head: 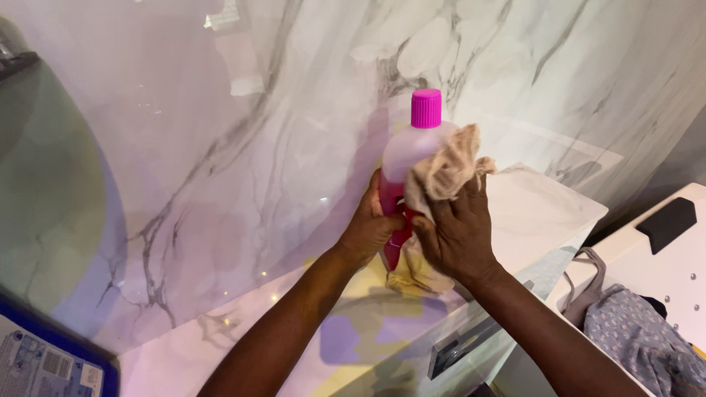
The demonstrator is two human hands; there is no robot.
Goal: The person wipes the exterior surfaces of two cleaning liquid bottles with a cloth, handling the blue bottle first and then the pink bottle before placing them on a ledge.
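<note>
Upright in both hands, the bottle [409,158] is held in front of the marble wall [220,147], above the white ledge [537,209]. It has a pink cap [426,108] and a pale upper body, and pink liquid shows lower down between the hands. The left hand [370,224] wraps the bottle's lower part from the left, fingers closed around it. The right hand [457,231] presses a beige cloth [445,170] against the bottle's right side, fingers curled over the cloth, which bunches up near the shoulder and hangs below the palm. To the right, well apart, a grey patterned bag [632,331] with a strap lies by a white tub [684,257]. A blue-edged printed sheet [44,364] sits at the lower left.
</note>
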